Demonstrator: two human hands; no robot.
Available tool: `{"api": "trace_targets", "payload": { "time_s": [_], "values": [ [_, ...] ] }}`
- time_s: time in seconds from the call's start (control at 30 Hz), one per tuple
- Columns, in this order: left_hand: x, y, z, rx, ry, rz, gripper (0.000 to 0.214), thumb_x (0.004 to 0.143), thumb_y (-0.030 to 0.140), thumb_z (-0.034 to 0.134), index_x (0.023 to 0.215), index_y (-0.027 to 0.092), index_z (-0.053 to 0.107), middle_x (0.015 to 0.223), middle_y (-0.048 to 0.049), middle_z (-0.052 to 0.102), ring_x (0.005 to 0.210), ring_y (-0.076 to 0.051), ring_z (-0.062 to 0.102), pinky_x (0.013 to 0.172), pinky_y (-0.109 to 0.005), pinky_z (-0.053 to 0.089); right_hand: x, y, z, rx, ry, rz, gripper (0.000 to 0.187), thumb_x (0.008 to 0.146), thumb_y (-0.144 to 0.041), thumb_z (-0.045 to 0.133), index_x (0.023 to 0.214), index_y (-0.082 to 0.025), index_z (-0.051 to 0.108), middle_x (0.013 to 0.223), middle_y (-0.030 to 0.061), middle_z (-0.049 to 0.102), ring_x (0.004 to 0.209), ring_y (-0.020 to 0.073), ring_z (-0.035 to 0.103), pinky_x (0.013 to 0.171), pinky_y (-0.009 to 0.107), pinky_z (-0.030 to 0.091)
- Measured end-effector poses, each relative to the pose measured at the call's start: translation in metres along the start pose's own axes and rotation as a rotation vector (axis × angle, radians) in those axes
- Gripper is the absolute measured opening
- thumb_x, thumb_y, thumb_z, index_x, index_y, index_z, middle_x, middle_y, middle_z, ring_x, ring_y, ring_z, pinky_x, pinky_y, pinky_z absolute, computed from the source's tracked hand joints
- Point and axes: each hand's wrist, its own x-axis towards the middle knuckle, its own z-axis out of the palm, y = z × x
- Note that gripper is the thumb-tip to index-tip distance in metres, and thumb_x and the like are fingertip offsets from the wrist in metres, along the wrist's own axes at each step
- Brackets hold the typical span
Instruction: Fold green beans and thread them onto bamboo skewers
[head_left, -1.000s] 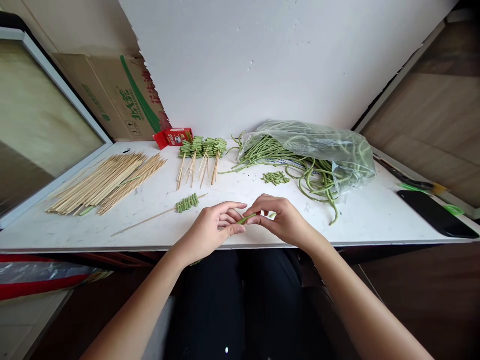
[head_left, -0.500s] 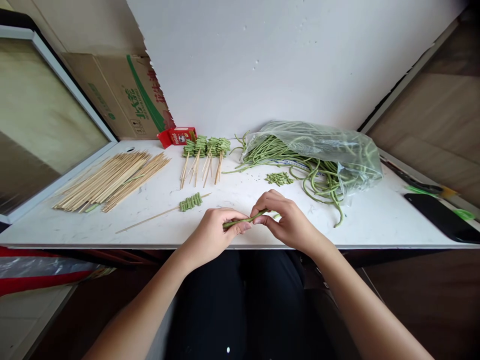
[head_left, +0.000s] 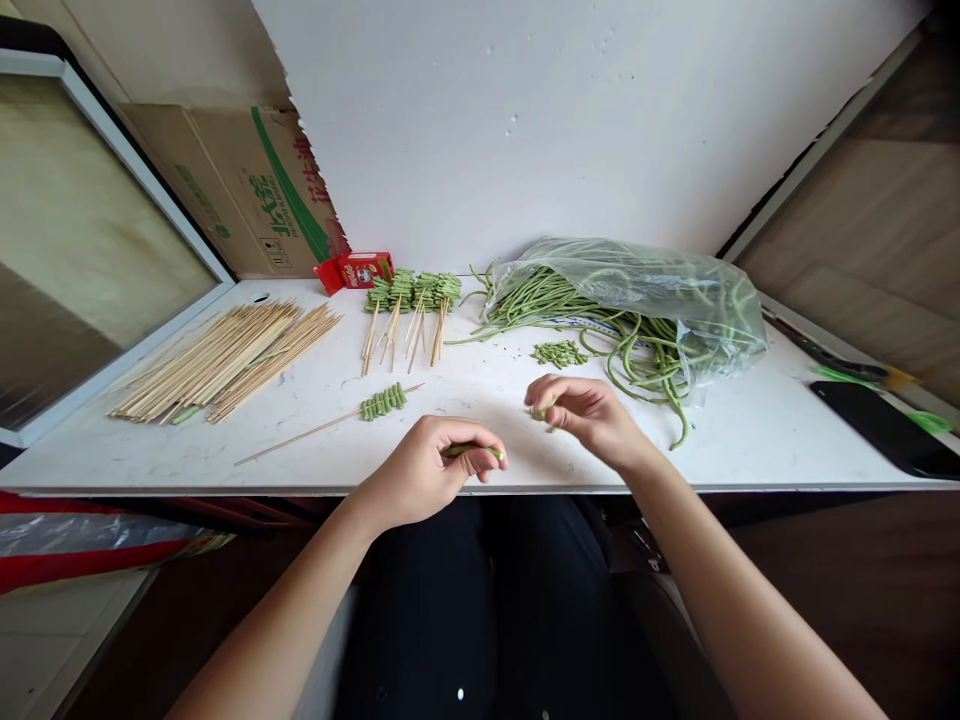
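A sheaf of bare skewers is lying at the left of the white table, and behind it a cardboard carton is showing only its printed side to me. Next along, a small red box is resting near the wall, its contents hidden from where I'm standing. Beside it, loaded skewers are lying in a row, green ends towards the wall. Nearer the person, one skewer is carrying a short row of bean pieces. Just right of that, the left hand is gripping a green bean, its pale end showing by the thumb. Well apart from it, the right hand, a bit blurred, is pinching a small green bit. Behind, a little heap of short pieces is sitting beside a clear plastic bag, which is holding long beans, many spilling onto the table
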Motion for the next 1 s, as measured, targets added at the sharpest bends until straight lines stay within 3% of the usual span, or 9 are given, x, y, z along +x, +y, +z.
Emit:
{"api": "trace_targets", "payload": {
  "time_s": [0.13, 0.23, 0.33, 0.47, 0.63, 0.8, 1.0],
  "values": [
    [0.003, -0.002, -0.002, 0.047, 0.098, -0.023, 0.038, 0.099, 0.05, 0.068, 0.102, 0.014, 0.08, 0.082, -0.0089, 0.075, 0.074, -0.017, 0.068, 0.068, -0.027, 0.055, 0.001, 0.019, -0.038, -0.498, 0.291, 0.087, 0.035, 0.092, -0.056, 0.074, 0.1, -0.024, 0.084, 0.1, 0.0107, 0.079, 0.091, 0.0281, 0.07, 0.075, 0.04, 0.054],
    [0.005, -0.004, -0.001, 0.072, 0.109, -0.044, 0.037, 0.099, 0.049, 0.069, 0.104, 0.015, 0.081, 0.086, -0.0089, 0.077, 0.076, -0.018, 0.069, 0.069, -0.027, 0.054, 0.001, 0.042, -0.05, -0.68, 0.32, 0.141, 0.037, 0.099, -0.049, 0.061, 0.108, -0.022, 0.084, 0.102, 0.012, 0.079, 0.092, 0.03, 0.07, 0.082, 0.045, 0.055],
    [0.005, -0.006, 0.001, 0.079, 0.088, -0.071, 0.038, 0.099, 0.051, 0.068, 0.106, 0.016, 0.081, 0.088, -0.0094, 0.078, 0.076, -0.018, 0.069, 0.065, -0.027, 0.052, 0.0, 0.061, -0.048, -0.758, 0.323, 0.139, 0.034, 0.099, -0.043, 0.06, 0.109, -0.021, 0.084, 0.106, 0.0119, 0.08, 0.099, 0.0317, 0.069, 0.092, 0.049, 0.055],
    [0.005, -0.007, 0.001, 0.075, 0.082, -0.085, 0.04, 0.099, 0.052, 0.067, 0.107, 0.015, 0.081, 0.088, -0.0097, 0.077, 0.076, -0.019, 0.069, 0.064, -0.027, 0.053, -0.002, 0.069, -0.043, -0.779, 0.307, 0.101, 0.036, 0.101, -0.046, 0.058, 0.111, -0.022, 0.082, 0.107, 0.011, 0.08, 0.111, 0.0336, 0.066, 0.098, 0.048, 0.054],
    [0.006, -0.011, 0.0, 0.105, 0.087, -0.024, 0.034, 0.101, 0.046, 0.067, 0.112, 0.018, 0.081, 0.112, -0.0119, 0.075, 0.1, -0.022, 0.07, 0.089, -0.031, 0.056, -0.001, 0.061, -0.044, -0.689, 0.259, 0.149, 0.051, 0.11, -0.053, 0.04, 0.126, -0.021, 0.076, 0.11, 0.0103, 0.081, 0.113, 0.0327, 0.068, 0.103, 0.049, 0.05],
    [0.003, -0.014, 0.0, 0.169, 0.04, -0.06, 0.039, 0.106, 0.042, 0.057, 0.139, 0.026, 0.071, 0.121, -0.0094, 0.062, 0.078, -0.012, 0.06, 0.072, -0.027, 0.053, -0.001, 0.056, -0.043, -0.649, 0.223, 0.132, 0.053, 0.11, -0.056, 0.04, 0.128, -0.022, 0.075, 0.115, 0.0102, 0.081, 0.121, 0.033, 0.067, 0.108, 0.049, 0.048],
    [0.004, -0.016, 0.004, 0.026, 0.069, -0.057, 0.038, 0.103, 0.036, 0.064, 0.139, 0.025, 0.069, 0.113, -0.0072, 0.062, 0.086, -0.014, 0.066, 0.085, -0.033, 0.06, 0.001, 0.047, -0.04, -0.622, 0.236, 0.172, 0.05, 0.108, -0.056, 0.043, 0.119, -0.022, 0.078, 0.12, 0.0108, 0.079, 0.118, 0.033, 0.067, 0.098, 0.047, 0.054]
  ]
}}
